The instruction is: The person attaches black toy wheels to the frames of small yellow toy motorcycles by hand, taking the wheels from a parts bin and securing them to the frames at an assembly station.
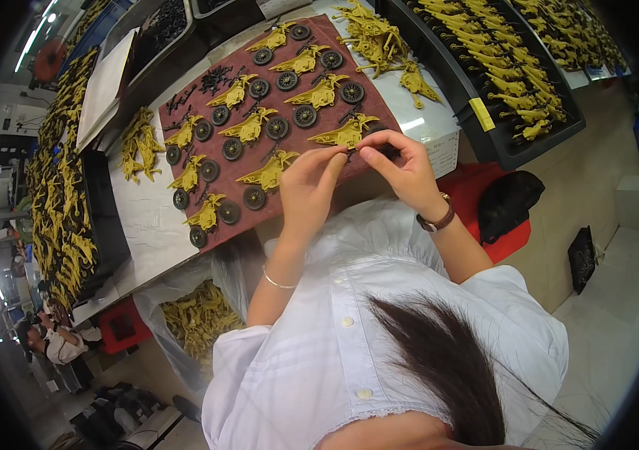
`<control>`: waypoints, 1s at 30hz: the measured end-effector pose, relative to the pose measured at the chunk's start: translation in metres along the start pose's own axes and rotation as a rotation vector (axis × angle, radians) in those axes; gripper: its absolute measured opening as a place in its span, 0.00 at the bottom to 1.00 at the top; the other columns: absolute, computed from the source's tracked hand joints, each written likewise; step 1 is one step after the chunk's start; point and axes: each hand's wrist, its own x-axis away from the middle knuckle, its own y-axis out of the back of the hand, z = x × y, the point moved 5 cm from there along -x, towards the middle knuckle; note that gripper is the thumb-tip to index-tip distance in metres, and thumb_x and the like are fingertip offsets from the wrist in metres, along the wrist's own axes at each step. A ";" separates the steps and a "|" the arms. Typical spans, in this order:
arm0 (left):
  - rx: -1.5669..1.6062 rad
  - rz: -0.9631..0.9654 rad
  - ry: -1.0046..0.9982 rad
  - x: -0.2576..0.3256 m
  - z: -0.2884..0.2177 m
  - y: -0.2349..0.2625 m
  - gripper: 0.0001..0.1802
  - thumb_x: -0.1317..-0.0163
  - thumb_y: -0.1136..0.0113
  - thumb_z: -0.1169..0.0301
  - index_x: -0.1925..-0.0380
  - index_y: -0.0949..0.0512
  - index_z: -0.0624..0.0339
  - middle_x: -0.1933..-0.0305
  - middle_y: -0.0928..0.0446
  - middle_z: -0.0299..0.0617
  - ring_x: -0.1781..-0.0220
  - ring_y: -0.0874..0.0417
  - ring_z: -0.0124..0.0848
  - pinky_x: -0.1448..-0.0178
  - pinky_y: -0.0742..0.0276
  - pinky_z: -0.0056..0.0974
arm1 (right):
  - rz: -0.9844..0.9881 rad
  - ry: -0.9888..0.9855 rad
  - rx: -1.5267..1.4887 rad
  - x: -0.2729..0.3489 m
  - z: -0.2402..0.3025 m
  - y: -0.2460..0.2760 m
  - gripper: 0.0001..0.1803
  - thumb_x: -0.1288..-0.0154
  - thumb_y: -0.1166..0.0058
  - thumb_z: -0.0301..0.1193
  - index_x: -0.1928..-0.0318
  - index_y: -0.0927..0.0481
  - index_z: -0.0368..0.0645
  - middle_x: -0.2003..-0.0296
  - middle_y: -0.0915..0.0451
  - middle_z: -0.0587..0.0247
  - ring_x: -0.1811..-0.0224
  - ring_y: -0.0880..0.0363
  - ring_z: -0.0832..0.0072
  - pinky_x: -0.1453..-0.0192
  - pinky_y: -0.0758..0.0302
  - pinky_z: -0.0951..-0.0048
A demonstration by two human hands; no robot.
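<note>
Both my hands meet at the near right of a dark red cloth [207,135], fingertips pinched together. My left hand [308,182] and my right hand [407,171] are closed at the lower edge of a yellow toy motorcycle body [345,133]. What sits between the fingertips is too small and covered to name. A black wheel [387,148] beside that body is partly hidden by my right fingers. More yellow bodies [321,93] lie in rows on the cloth, each near black spoked wheels [304,116] and thin dark parts.
Small black parts [218,77] are heaped on the cloth. Loose yellow pieces [372,37] lie behind it and others [141,142] to its left. Black trays [511,154] of yellow parts flank the table. A bag of yellow pieces [203,319] stands below. Another person [60,345] is far left.
</note>
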 end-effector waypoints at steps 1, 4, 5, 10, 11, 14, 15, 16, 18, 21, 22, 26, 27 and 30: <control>0.000 -0.006 0.000 0.000 0.000 0.001 0.08 0.38 0.40 0.77 0.59 0.19 0.68 0.63 0.19 0.40 0.61 0.20 0.23 0.57 0.26 0.27 | 0.018 0.208 0.338 -0.001 0.015 -0.005 0.10 0.37 0.43 0.29 0.57 0.19 0.39 0.63 0.17 0.66 0.74 0.29 0.87 0.71 0.34 0.84; -0.121 0.048 -0.037 -0.001 -0.002 -0.004 0.08 0.38 0.40 0.77 0.60 0.19 0.69 0.63 0.19 0.40 0.61 0.19 0.24 0.58 0.25 0.28 | 0.038 0.188 0.554 -0.005 0.032 -0.006 0.11 0.42 0.40 0.29 0.59 0.17 0.39 0.68 0.17 0.63 0.78 0.30 0.84 0.75 0.34 0.80; -0.050 0.034 0.001 0.000 0.001 -0.005 0.08 0.38 0.40 0.78 0.60 0.19 0.69 0.63 0.19 0.40 0.61 0.19 0.24 0.58 0.24 0.28 | 0.047 0.222 0.561 -0.006 0.033 -0.005 0.10 0.43 0.40 0.29 0.60 0.16 0.40 0.69 0.17 0.63 0.79 0.30 0.83 0.76 0.34 0.79; 0.215 0.013 0.086 -0.001 0.015 -0.005 0.09 0.37 0.42 0.79 0.58 0.22 0.68 0.61 0.19 0.39 0.59 0.19 0.21 0.59 0.23 0.27 | 0.045 0.186 0.601 -0.003 0.029 -0.003 0.08 0.42 0.38 0.25 0.61 0.17 0.37 0.71 0.19 0.69 0.76 0.31 0.89 0.74 0.36 0.85; 0.263 0.021 0.122 0.000 0.021 -0.006 0.10 0.39 0.40 0.78 0.57 0.22 0.66 0.59 0.19 0.40 0.57 0.18 0.24 0.55 0.24 0.30 | 0.036 0.239 0.618 -0.002 0.030 -0.005 0.08 0.42 0.38 0.25 0.61 0.17 0.37 0.71 0.18 0.68 0.76 0.29 0.87 0.73 0.34 0.83; -0.171 0.024 -0.143 -0.008 0.003 -0.002 0.14 0.44 0.37 0.77 0.56 0.22 0.63 0.57 0.19 0.41 0.54 0.18 0.31 0.49 0.26 0.35 | 0.059 0.421 0.826 -0.007 0.032 -0.001 0.07 0.44 0.38 0.23 0.63 0.17 0.38 0.72 0.19 0.64 0.76 0.24 0.77 0.72 0.30 0.77; -0.654 0.024 -0.445 -0.008 -0.011 -0.007 0.17 0.48 0.35 0.76 0.55 0.22 0.61 0.56 0.18 0.40 0.53 0.18 0.34 0.47 0.28 0.38 | 0.059 0.419 0.826 -0.011 0.029 0.003 0.07 0.44 0.38 0.23 0.63 0.17 0.38 0.72 0.19 0.64 0.76 0.24 0.77 0.72 0.30 0.77; -0.788 0.045 -0.476 -0.011 -0.010 -0.009 0.22 0.50 0.34 0.69 0.52 0.22 0.57 0.47 0.22 0.44 0.41 0.25 0.43 0.36 0.39 0.45 | 0.090 0.464 0.909 -0.014 0.026 0.003 0.07 0.44 0.38 0.23 0.63 0.18 0.39 0.72 0.20 0.62 0.75 0.24 0.71 0.71 0.29 0.74; -0.882 0.105 -0.482 -0.012 -0.008 -0.010 0.22 0.49 0.35 0.66 0.51 0.22 0.57 0.44 0.24 0.46 0.39 0.27 0.44 0.34 0.42 0.47 | 0.158 0.546 1.079 -0.019 0.017 0.003 0.06 0.46 0.39 0.25 0.65 0.18 0.41 0.73 0.23 0.61 0.72 0.23 0.63 0.69 0.26 0.69; -0.989 0.220 -0.453 -0.014 0.001 -0.011 0.24 0.45 0.38 0.61 0.48 0.23 0.58 0.39 0.27 0.50 0.35 0.30 0.45 0.32 0.45 0.49 | 0.243 0.587 1.164 -0.025 0.014 0.001 0.06 0.47 0.39 0.26 0.66 0.18 0.42 0.73 0.24 0.63 0.70 0.23 0.63 0.68 0.26 0.67; -0.962 0.232 -0.442 -0.014 0.002 -0.010 0.25 0.45 0.38 0.62 0.48 0.24 0.58 0.39 0.28 0.51 0.35 0.30 0.46 0.31 0.45 0.50 | 0.246 0.589 1.163 -0.027 0.016 0.000 0.06 0.47 0.39 0.26 0.66 0.18 0.42 0.73 0.24 0.63 0.70 0.23 0.63 0.68 0.26 0.67; -0.918 0.241 -0.446 -0.013 0.008 -0.010 0.25 0.46 0.37 0.63 0.47 0.24 0.60 0.39 0.28 0.53 0.35 0.31 0.49 0.30 0.44 0.52 | 0.301 0.683 1.211 -0.027 0.024 -0.008 0.06 0.49 0.41 0.25 0.68 0.20 0.43 0.75 0.26 0.64 0.71 0.24 0.65 0.69 0.26 0.65; -0.917 0.240 -0.444 -0.013 0.008 -0.010 0.25 0.46 0.37 0.63 0.47 0.24 0.60 0.39 0.28 0.53 0.35 0.31 0.49 0.30 0.44 0.52 | 0.327 0.714 1.253 -0.027 0.024 -0.008 0.05 0.49 0.41 0.24 0.68 0.20 0.43 0.76 0.27 0.64 0.72 0.24 0.65 0.69 0.27 0.65; -0.915 0.251 -0.467 -0.013 0.007 -0.011 0.26 0.46 0.37 0.63 0.47 0.25 0.61 0.39 0.28 0.54 0.35 0.31 0.51 0.30 0.43 0.52 | 0.375 0.699 1.328 -0.024 0.015 -0.005 0.14 0.51 0.45 0.24 0.61 0.22 0.46 0.72 0.24 0.66 0.68 0.22 0.66 0.67 0.24 0.66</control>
